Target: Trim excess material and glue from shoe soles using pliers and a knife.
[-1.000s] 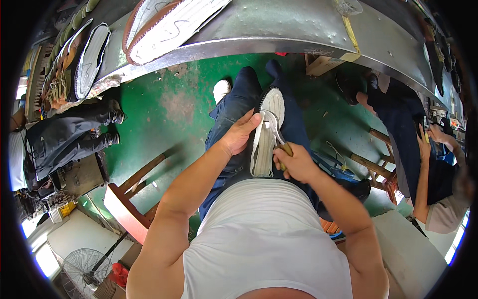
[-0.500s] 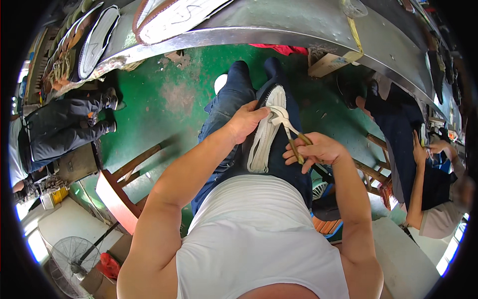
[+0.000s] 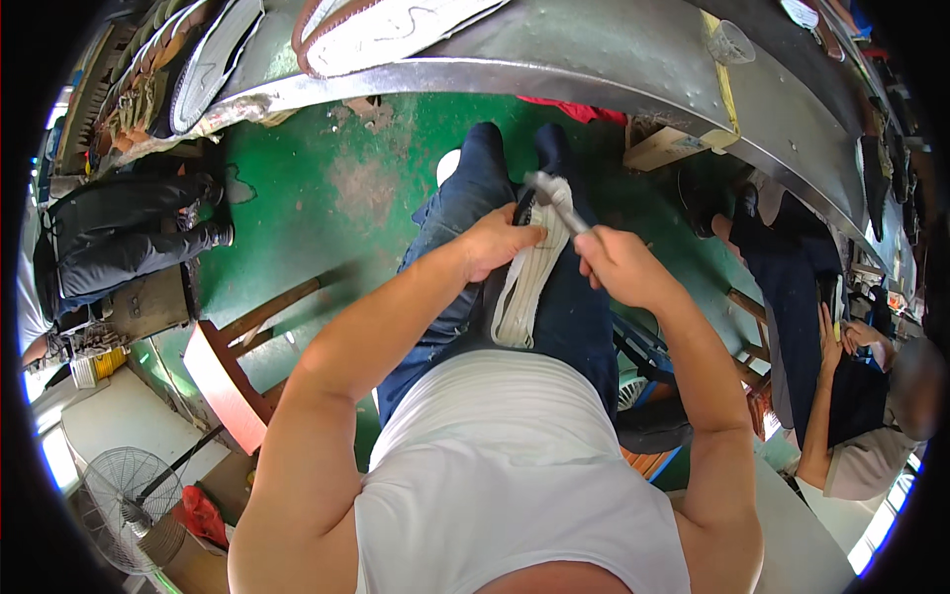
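While the long metal workbench (image 3: 614, 59) curves across the top of the view and shuts off the room ahead, the green floor (image 3: 327, 188) to the person's left lies open as far as a wooden stool (image 3: 233, 371), and the right side is tighter, hemmed by a blue seat frame (image 3: 643, 351) and a seated co-worker (image 3: 851, 396). A white shoe sole (image 3: 524, 287) lies along the person's lap on dark blue trousers (image 3: 465, 198), its long axis running away from the body, the far end pointing toward the bench and tipped slightly right, the near end close to the white vest (image 3: 505, 475). At that far end the left hand (image 3: 500, 243) presses on the sole's left edge, fingers curled round it in a firm hold. Just beside it, the right hand (image 3: 618, 267) is closed in a fist around a slim metal tool (image 3: 556, 198), whose tip rises over the sole's far end; whether the tip touches the sole cannot be told. More white soles (image 3: 396, 25) rest on the bench top. Behind the stool stand a pale table (image 3: 119, 426) and a floor fan (image 3: 124, 500), and another person in dark clothes (image 3: 119, 238) sits at far left.
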{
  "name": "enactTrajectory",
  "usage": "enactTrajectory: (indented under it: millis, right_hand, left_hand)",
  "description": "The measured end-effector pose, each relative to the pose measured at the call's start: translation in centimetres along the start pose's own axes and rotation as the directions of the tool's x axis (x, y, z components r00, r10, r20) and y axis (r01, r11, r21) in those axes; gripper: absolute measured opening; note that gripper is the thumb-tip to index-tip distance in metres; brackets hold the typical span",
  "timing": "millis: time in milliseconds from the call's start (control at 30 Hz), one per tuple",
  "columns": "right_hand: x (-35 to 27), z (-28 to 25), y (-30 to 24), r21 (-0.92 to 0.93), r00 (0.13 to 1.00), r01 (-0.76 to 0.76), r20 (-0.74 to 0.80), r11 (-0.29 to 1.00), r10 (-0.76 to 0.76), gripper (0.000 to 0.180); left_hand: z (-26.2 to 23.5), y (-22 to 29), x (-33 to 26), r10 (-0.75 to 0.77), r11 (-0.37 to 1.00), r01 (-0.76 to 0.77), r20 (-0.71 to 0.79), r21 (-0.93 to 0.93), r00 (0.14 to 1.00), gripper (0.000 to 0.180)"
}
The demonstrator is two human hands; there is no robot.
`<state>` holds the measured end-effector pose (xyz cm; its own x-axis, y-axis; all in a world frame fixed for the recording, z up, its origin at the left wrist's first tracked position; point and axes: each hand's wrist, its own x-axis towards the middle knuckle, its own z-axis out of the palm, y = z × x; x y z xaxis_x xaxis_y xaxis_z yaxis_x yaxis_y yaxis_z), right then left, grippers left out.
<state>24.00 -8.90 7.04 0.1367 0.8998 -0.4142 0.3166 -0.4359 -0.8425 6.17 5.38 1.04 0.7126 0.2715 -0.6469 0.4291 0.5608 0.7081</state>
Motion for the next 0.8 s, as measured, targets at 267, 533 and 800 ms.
enactTrajectory:
  millis: [267, 533, 800]
  right_hand:
    - [-6.4, 6.6, 2.5, 0.450, 0.902, 0.029, -0.397, 0.893, 0.171, 0.045]
    - [-6.3, 7.4, 2.1, 0.127, 0.965, -0.122, -0.217, 0.984, 0.148, 0.037]
    - [-7.0, 3.7, 0.3, -0.296, 0.992, -0.004, 0.122, 0.955, 0.043, 0.040]
  left_hand:
    - [-3.1, 0.7, 0.6, -0.129, 0.966, 0.153, 0.128, -0.207, 0.983, 0.052]
    - [-3.3, 0.6, 0.6, -0.188, 0.956, 0.228, 0.207, -0.187, 0.960, 0.051]
    - [-3.0, 0.4, 1.0, -0.191, 0.974, 0.206, 0.146, -0.096, 0.971, 0.042]
